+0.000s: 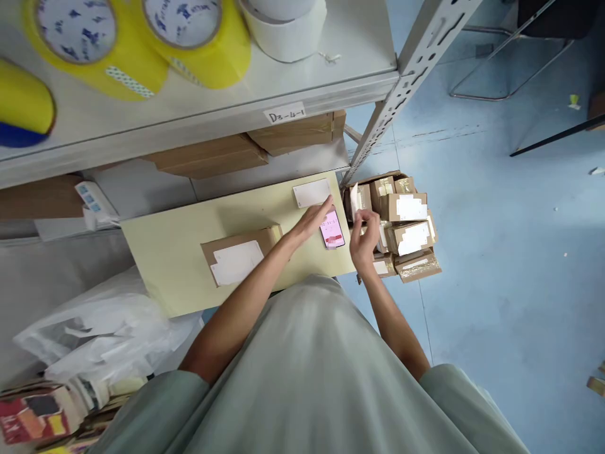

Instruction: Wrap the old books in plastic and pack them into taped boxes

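My left hand (312, 222) reaches over the pale yellow table with its fingers stretched out, holding nothing. It is beside a phone (333, 231) with a pink screen and at the lower edge of a white paper sheet (311, 192); whether it touches either I cannot tell. Just past the table's right edge, my right hand (365, 238) is closed in a pinch on a small white paper slip (354, 200), which stands up from the fingertips. A cardboard box (265, 243) with white labels lies on the table, partly behind my left forearm.
An open carton (399, 174) of several labelled, taped boxes (410, 208) stands on the floor to the right. Above the table, a metal shelf (331, 79) bears yellow tape rolls (208, 57). White plastic bags (108, 321) lie at the left, and a chair (501, 98) stands upper right.
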The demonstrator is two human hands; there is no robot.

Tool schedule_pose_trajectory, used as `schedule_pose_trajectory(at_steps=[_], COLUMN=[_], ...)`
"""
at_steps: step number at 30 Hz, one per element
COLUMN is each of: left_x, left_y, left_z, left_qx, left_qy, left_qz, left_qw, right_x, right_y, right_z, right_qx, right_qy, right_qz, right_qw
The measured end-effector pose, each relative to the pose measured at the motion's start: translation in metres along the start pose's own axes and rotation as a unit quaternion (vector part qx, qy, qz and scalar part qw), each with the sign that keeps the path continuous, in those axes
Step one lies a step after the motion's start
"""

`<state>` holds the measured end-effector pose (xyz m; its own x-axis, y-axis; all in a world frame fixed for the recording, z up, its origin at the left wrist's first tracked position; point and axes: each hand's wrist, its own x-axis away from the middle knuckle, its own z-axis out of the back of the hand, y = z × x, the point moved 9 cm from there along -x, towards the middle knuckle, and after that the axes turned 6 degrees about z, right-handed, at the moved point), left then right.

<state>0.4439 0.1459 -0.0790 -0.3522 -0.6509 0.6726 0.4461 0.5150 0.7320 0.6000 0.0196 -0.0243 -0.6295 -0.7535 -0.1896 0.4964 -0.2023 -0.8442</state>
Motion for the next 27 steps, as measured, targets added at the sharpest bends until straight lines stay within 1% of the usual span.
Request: schedule_pose_trajectory(at_steps=[1,2,3,4,6,7,8,9,11,13,14,16,17,19,20,22,24,25,26,27], left_x=[0.025,0.050,0.074,0.095,0.129,0.142,0.154,0.164,0.181,0.195,0.202,0.213,0.218,0.224,0.226,0.230,0.234,0.237,0.240,0.243], left_y=[-0.002,-0.002,-0.003,-0.006,-0.018,-0.026,-0.034,-0.042,-0.055,-0.066,-0.072,-0.081,-0.084,-0.090,-0.092,-0.095,-0.096,-0.097,-0.098,-0.099], left_z=[-0.006,-0.004,0.002,0.012,0.037,0.050,0.061,0.072,0.091,0.108,0.115,0.127,0.131,0.142,0.148,0.165,0.187,0.198,0.206,0.213], left_qx=[0.070,0.130,0.175,0.206,0.243,0.253,0.260,0.265,0.274,0.279,0.277,0.266,0.256,0.234,0.224,0.212,0.216,0.223,0.230,0.238], left_qy=[-0.065,-0.093,-0.101,-0.089,-0.038,-0.013,0.007,0.020,0.035,0.049,0.055,0.062,0.064,0.072,0.080,0.109,0.147,0.158,0.154,0.137], left_qz=[0.017,0.025,0.024,0.020,0.024,0.029,0.033,0.037,0.035,0.031,0.030,0.030,0.030,0.028,0.025,0.013,0.001,0.000,0.005,0.014], left_qw=[0.995,0.987,0.979,0.974,0.969,0.967,0.965,0.963,0.960,0.959,0.959,0.962,0.964,0.969,0.971,0.971,0.965,0.962,0.961,0.961], right_x=[0.011,0.023,0.037,0.050,0.076,0.087,0.094,0.098,0.099,0.097,0.096,0.094,0.093,0.091,0.091,0.091,0.095,0.100,0.107,0.114], right_y=[-0.025,-0.046,-0.065,-0.080,-0.104,-0.113,-0.121,-0.126,-0.128,-0.125,-0.124,-0.127,-0.131,-0.146,-0.155,-0.177,-0.202,-0.213,-0.224,-0.233], right_z=[-0.006,-0.012,-0.020,-0.027,-0.040,-0.044,-0.046,-0.046,-0.045,-0.049,-0.055,-0.069,-0.075,-0.086,-0.088,-0.087,-0.082,-0.080,-0.079,-0.081], right_qx=[-0.002,-0.005,-0.010,-0.017,-0.037,-0.045,-0.049,-0.051,-0.062,-0.105,-0.136,-0.195,-0.218,-0.247,-0.254,-0.244,-0.198,-0.165,-0.128,-0.094], right_qy=[-0.041,-0.083,-0.126,-0.168,-0.243,-0.267,-0.275,-0.270,-0.239,-0.231,-0.241,-0.273,-0.289,-0.317,-0.324,-0.318,-0.294,-0.282,-0.275,-0.272], right_qz=[0.045,0.079,0.104,0.122,0.146,0.153,0.155,0.148,0.106,0.035,-0.001,-0.053,-0.068,-0.075,-0.067,-0.018,0.065,0.109,0.149,0.180], right_qw=[0.998,0.993,0.986,0.978,0.958,0.950,0.948,0.950,0.963,0.967,0.961,0.941,0.930,0.913,0.909,0.916,0.933,0.939,0.941,0.941])
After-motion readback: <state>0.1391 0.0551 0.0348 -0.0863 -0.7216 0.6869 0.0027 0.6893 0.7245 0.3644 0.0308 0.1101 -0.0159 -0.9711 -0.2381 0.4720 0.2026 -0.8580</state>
